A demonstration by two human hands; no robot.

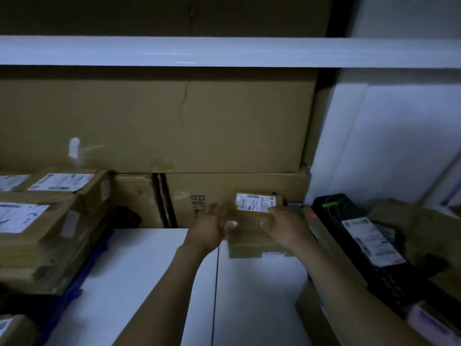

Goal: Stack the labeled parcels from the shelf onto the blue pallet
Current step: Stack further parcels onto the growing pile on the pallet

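A small brown cardboard parcel (pixel 250 239) with a white label sits on the white shelf surface (pixel 149 275), against large cartons. My left hand (pixel 212 228) holds its left side with the thumb on top, though the fingers are blurred. My right hand (pixel 285 224) grips its right side, thumb on the top face and fingers near the label. At the left, several labelled parcels (pixel 42 221) lie stacked on the blue pallet (pixel 98 248), of which only an edge shows.
Large brown cartons (pixel 162 126) fill the shelf behind the parcel, under a white shelf beam (pixel 224 52). On the right lie a black labelled parcel (pixel 369 237) and more cardboard boxes (pixel 331 260). A white wall (pixel 399 133) rises behind them.
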